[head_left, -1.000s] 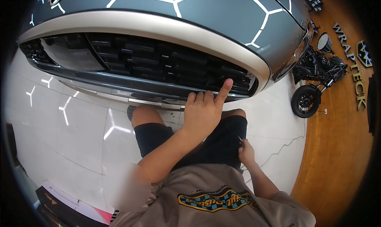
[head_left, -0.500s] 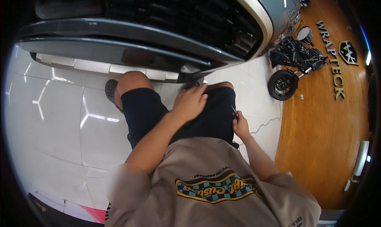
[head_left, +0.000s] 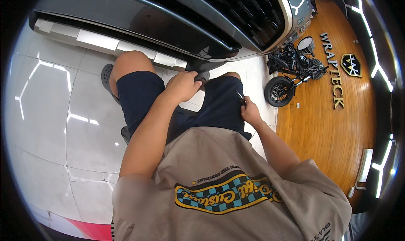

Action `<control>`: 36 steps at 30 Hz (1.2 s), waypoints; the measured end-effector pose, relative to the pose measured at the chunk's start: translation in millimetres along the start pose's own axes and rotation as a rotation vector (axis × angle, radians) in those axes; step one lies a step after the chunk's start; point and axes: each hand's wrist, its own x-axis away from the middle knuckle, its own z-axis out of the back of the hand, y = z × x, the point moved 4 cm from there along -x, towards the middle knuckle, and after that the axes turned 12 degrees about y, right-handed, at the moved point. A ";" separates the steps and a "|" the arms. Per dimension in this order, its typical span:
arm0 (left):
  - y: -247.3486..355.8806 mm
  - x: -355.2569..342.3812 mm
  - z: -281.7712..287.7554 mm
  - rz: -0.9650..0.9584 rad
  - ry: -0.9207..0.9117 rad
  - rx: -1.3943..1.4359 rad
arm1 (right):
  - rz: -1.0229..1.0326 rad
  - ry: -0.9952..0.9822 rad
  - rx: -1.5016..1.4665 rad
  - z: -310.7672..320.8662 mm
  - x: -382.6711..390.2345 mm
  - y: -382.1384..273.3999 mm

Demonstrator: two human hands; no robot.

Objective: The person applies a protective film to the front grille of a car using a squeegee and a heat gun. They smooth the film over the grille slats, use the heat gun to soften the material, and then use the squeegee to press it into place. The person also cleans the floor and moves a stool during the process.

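Note:
My left hand (head_left: 184, 87) hovers over the gap between my knees, thumb apart from the loosely bent fingers. Nothing shows in it, though the fingertips' undersides are hidden. Beside my right thigh, my right hand (head_left: 250, 111) is closed around the dark handle of a small knife (head_left: 239, 95), whose thin silver blade points up and forward. Just ahead of my knees is the front of a car, its glossy dark grey bumper (head_left: 168, 24) spanning the upper part of the view. White, blocky trim (head_left: 98, 40) runs along its lower edge. Neither hand touches the car.
A black motorcycle (head_left: 295, 68) stands to the right, near a wooden wall (head_left: 325, 144) with raised lettering. A thin cable (head_left: 274, 123) runs over the glossy tiled floor (head_left: 46, 144). My feet wear grey clogs (head_left: 108, 78).
My left hand has shifted left and up, and its fingers have bent from stretched out. My right hand keeps the knife, a little further up. The whole view has turned and shifted.

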 end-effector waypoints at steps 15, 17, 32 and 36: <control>131.9 -52.7 58.8 -0.265 0.569 0.265 | 0.069 0.301 -0.328 -0.9 6.1 33.1; 156.8 -65.9 62.6 -0.272 0.563 0.246 | 0.175 0.409 -0.357 -1.1 6.7 45.1; 192.7 -86.5 51.5 -0.278 0.686 -0.259 | -0.076 0.433 -0.754 -75.5 -35.0 82.7; 229.0 -121.3 44.7 -0.488 0.706 -0.357 | -0.108 0.448 -0.824 -76.1 -40.9 83.8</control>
